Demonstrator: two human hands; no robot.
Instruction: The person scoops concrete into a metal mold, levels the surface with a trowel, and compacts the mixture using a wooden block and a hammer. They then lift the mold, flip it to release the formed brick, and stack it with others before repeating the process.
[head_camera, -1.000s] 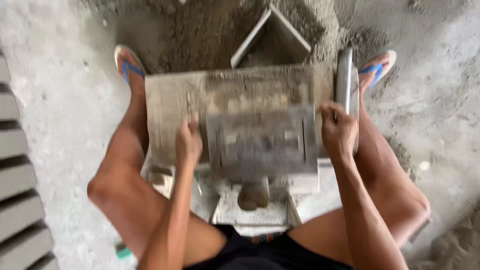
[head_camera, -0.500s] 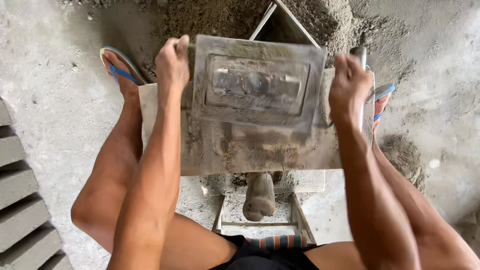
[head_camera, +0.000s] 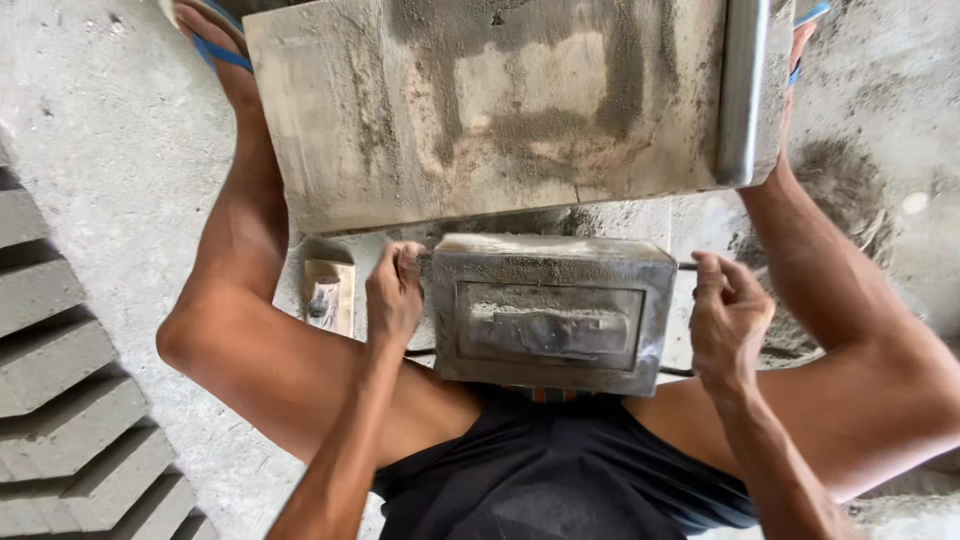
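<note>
metal mould box lifted close to the body, one hand on each side.

the metal mould box (head_camera: 553, 312) hangs between the knees, just below the sandy board (head_camera: 500, 100). the left hand (head_camera: 395, 295) has fingers curled tight on the left side handle, and the right hand (head_camera: 728, 310) is closed like a fist on the thin rod handle at the right. risk, i think: with sand on the grips a hand may slip, so the box tilts and falls on the legs.
</note>
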